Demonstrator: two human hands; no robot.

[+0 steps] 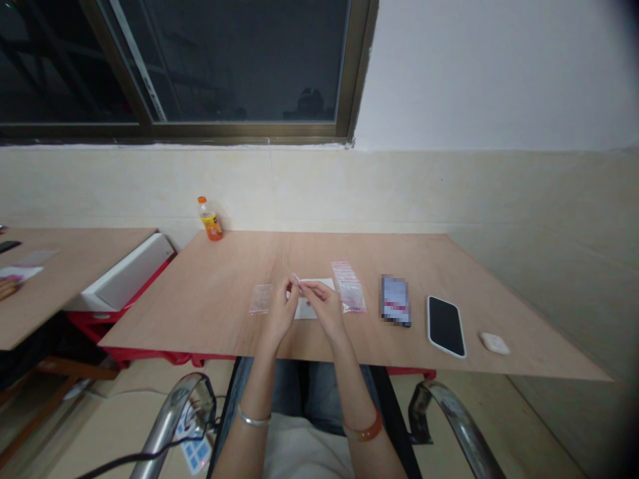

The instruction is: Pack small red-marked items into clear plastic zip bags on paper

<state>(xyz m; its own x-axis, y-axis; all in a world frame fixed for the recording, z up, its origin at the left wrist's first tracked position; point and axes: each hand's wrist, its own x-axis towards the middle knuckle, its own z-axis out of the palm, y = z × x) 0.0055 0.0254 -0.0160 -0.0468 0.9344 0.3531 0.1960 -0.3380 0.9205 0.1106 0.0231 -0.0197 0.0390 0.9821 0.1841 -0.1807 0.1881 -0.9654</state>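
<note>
From my remote seat I see both hands meet just above the near middle of the table (224,279): the left hand (280,311) and the right hand (323,307) each pinch with fingertips one end of a small clear bag (297,281), the other fingers loosely curled, and the bag sits lifted between them over a white sheet (305,307) that lies flat on the wood. What the bag contains is too small for me to tell. I judge the work as partly done: one clear bag (260,299) lies alone just left of the left hand, apart from the rest, while a stack of bags with red markings (349,287) waits just right of the right hand, so most of the pile seems left to handle. Further right lie a blurred card or packet (396,300), a dark phone (446,326) face up, and a small white case (494,343) near the edge. An orange-capped bottle (210,219) stands at the far left corner against the tiled wall (449,193). The surface is bare pale plywood with a red frame beneath; a second table (60,279) stands to the left, and a dark window (224,60) sits above.
</note>
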